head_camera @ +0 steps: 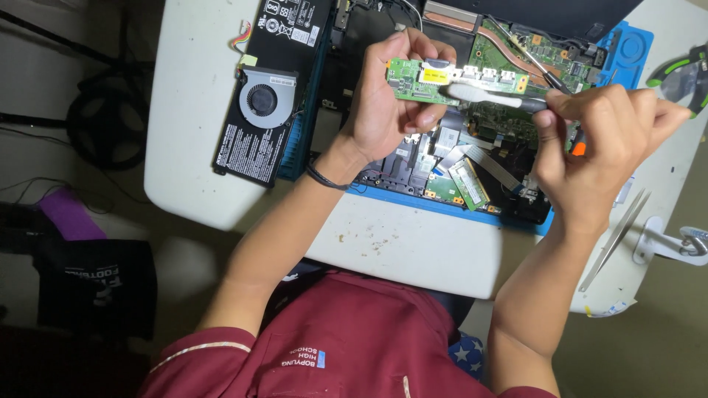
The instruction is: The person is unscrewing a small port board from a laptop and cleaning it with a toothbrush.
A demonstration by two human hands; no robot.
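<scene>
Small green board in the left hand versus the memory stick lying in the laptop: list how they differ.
The small green board is held up by the left hand; the memory stick lies in the open laptop. The board carries pale connectors and looks longer; the stick looks flatter and shorter. Both are green circuit boards.

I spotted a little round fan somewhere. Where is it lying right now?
In the head view, the cooling fan lies on the black battery pack at the left side of the white table, left of the left hand.
</scene>
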